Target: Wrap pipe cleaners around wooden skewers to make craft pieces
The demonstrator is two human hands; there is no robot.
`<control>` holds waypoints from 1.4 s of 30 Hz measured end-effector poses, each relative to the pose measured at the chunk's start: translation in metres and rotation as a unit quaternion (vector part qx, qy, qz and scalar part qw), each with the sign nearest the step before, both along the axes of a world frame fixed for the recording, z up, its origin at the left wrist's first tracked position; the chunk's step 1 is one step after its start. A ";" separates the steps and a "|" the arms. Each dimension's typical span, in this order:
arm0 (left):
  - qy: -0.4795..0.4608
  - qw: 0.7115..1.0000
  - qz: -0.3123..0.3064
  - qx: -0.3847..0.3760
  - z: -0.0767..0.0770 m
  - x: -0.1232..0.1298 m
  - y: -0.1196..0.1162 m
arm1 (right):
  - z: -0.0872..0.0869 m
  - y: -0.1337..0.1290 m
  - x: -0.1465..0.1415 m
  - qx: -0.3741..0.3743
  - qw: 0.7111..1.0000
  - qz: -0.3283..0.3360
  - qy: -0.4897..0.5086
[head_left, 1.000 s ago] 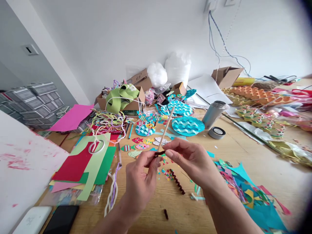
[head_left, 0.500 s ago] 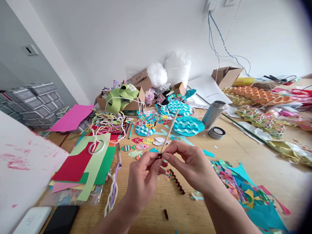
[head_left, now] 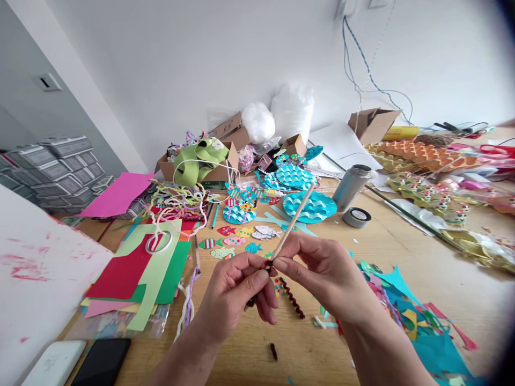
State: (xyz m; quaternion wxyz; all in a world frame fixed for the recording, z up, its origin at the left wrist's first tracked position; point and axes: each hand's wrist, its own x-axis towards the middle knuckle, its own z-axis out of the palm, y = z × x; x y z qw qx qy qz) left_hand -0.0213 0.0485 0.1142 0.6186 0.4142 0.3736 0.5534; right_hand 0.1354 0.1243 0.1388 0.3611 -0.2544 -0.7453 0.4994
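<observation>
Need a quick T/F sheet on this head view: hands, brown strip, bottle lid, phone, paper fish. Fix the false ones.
1. The left hand and right hand meet at the lower end of the pale stick, where a dark brown piece shows. True.
2. The coiled brown strip is in the right hand. False: the coiled brown strip lies on the table.
3. The grey lid sits on the silver bottle. False: the grey lid lies beside the silver bottle.
4. The black phone lies to the right of the white device. True.
5. All the paper fish are one colour. False: the paper fish come in several colours.
</observation>
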 end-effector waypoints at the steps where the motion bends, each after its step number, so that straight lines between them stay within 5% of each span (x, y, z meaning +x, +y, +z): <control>1: -0.003 1.000 -0.004 -0.001 0.000 -0.001 0.000 | -0.001 0.002 0.000 -0.017 1.000 0.013 0.011; 15: -0.038 0.997 -0.067 -0.020 0.003 -0.004 0.003 | -0.006 0.009 -0.002 -0.102 0.989 0.087 0.068; 19: 0.066 0.997 0.030 -0.001 0.003 0.002 0.003 | -0.007 0.009 -0.005 -0.061 0.997 0.026 0.046; 21: 0.172 0.977 0.119 0.039 0.002 0.005 0.002 | -0.007 0.007 -0.009 -0.034 0.999 0.001 0.027; 25: 0.353 0.892 0.238 0.152 -0.006 0.006 0.001 | -0.007 0.004 -0.013 0.015 0.999 -0.027 -0.019; 33: 0.424 0.827 0.299 0.218 -0.014 0.003 0.004 | -0.006 0.010 -0.005 0.012 0.996 -0.074 -0.037; 38: 0.497 0.772 0.310 0.248 -0.010 0.005 0.003 | -0.005 0.007 -0.009 -0.015 0.999 -0.011 -0.046; 42: 0.473 0.793 0.303 0.234 -0.011 0.004 0.003 | -0.005 0.004 -0.013 -0.005 0.999 -0.007 -0.044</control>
